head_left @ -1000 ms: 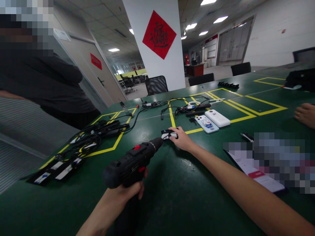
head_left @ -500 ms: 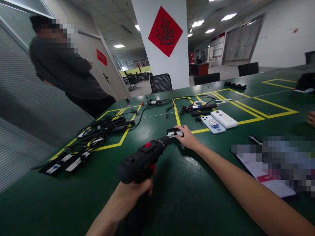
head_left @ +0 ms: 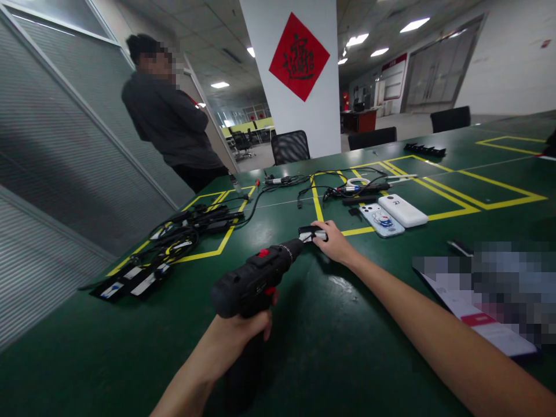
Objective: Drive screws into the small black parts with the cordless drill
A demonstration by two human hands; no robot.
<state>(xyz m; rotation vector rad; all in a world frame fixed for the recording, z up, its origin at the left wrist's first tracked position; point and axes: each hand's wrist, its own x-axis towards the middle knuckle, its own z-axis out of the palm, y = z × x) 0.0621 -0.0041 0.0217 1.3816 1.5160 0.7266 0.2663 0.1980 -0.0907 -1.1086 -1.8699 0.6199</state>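
My left hand (head_left: 247,330) is wrapped round the grip of a black cordless drill (head_left: 256,278) with red switches. The drill points away from me, its bit reaching a small black-and-white part (head_left: 306,234) on the table. My right hand (head_left: 333,242) is closed on that part's right side, fingers over the top and thumb in front. How deep the bit sits in the part is too small to tell. Right of my right hand lie a phone in a patterned case (head_left: 382,220) and a white power bank (head_left: 403,210).
The green table (head_left: 330,347) carries yellow tape outlines. Bundled black cables (head_left: 195,226) with flat labelled pieces (head_left: 113,289) lie left. More cables and tools (head_left: 360,190) lie beyond my right hand. A tablet (head_left: 482,324), partly blurred, is at right. A person (head_left: 169,116) stands at the far left.
My view has swung slightly left, so most things sit farther right. The standing person has shifted towards the middle. Both hands keep their hold on the drill and the small part.
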